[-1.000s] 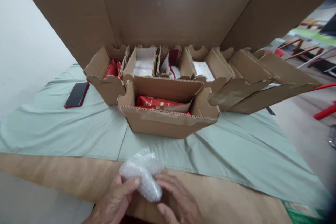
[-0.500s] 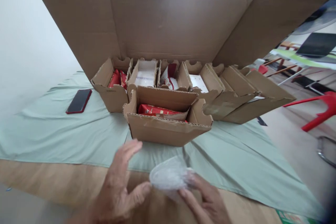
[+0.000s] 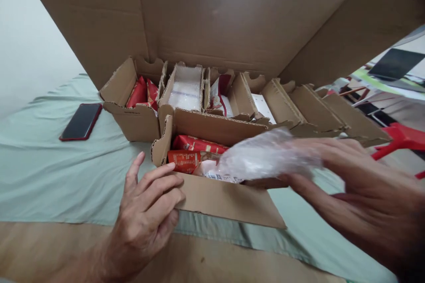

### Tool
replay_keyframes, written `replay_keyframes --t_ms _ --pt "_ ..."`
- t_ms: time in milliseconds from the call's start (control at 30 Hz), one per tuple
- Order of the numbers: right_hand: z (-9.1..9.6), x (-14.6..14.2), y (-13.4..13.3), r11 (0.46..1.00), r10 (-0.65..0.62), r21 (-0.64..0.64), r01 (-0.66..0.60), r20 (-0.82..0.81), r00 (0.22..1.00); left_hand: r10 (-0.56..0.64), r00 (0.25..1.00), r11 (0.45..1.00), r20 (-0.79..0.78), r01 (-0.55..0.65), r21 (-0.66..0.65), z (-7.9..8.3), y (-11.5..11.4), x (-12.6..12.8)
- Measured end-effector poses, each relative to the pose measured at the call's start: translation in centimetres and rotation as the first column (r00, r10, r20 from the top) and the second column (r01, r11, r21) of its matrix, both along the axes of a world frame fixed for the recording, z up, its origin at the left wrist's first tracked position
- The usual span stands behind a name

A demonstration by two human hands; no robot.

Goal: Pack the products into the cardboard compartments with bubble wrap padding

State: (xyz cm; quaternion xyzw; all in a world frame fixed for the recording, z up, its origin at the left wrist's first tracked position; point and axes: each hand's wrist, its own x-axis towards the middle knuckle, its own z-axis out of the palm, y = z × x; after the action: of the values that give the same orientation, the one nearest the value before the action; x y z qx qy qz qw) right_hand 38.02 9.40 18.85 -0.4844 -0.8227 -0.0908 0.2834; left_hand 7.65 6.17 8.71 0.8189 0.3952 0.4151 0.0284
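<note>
My right hand (image 3: 352,177) pinches a clear bubble-wrap bundle (image 3: 262,157) between thumb and fingers, over the right part of the front cardboard box (image 3: 229,201). What the wrap encloses, if anything, I cannot make out. Curled over that box's front wall, near its left end, is my left hand (image 3: 149,205); the wall tilts outward towards me. Inside the box lie a red packet (image 3: 199,144) and an orange-red packet (image 3: 184,162) with small print. A white label with a barcode (image 3: 221,177) shows in front, partly under the wrap.
Behind stands a row of narrow cardboard compartments: red packets (image 3: 137,93) at left, bubble wrap (image 3: 186,86), then a red-and-white packet (image 3: 220,93) and a white item (image 3: 264,107). A tall cardboard panel (image 3: 212,17) rises behind them. A phone (image 3: 81,121) lies on the green cloth (image 3: 43,172).
My right hand has carried the bubble wrap forward and right, over the front box. My left hand has moved onto its front wall, which now leans outward. The view has come closer.
</note>
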Motion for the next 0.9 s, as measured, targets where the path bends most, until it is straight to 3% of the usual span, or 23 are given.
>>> replay_keyframes --t_ms 100,300,400,500,633,733,900 --pt "0.7 -2.5 2.0 0.986 0.167 -0.040 -0.163 0.139 0.976 -0.018 1.000 1.000 0.024 0.018 -0.012 0.1 0.4 -0.1" --pt "0.7 -5.7 3.8 0.987 0.151 -0.069 -0.142 0.152 0.977 -0.018 0.998 1.000 0.054 0.018 -0.006 -0.2 0.6 0.0" --pt "0.1 -8.2 4.7 0.963 0.178 -0.243 -0.119 0.241 0.954 -0.026 0.998 1.000 0.063 0.026 -0.012 -0.4 0.5 0.0" --pt "-0.5 -11.6 6.0 0.887 0.277 -0.456 -0.072 0.400 0.874 -0.007 0.997 1.000 0.074 0.007 0.004 -0.4 0.4 0.1" --pt "-0.5 -15.1 7.7 0.822 0.417 -0.566 -0.056 0.533 0.736 0.004 0.997 1.000 0.077 -0.005 0.008 -0.2 0.3 0.1" --pt "0.1 -15.5 8.1 0.784 0.488 -0.616 -0.080 0.532 0.692 -0.018 0.996 1.000 0.083 0.019 -0.011 -0.1 0.5 0.0" --pt "0.7 -12.2 7.8 0.694 0.551 -0.681 -0.232 0.296 0.780 -0.031 0.994 0.999 0.107 0.031 0.008 -0.6 0.8 -0.1"
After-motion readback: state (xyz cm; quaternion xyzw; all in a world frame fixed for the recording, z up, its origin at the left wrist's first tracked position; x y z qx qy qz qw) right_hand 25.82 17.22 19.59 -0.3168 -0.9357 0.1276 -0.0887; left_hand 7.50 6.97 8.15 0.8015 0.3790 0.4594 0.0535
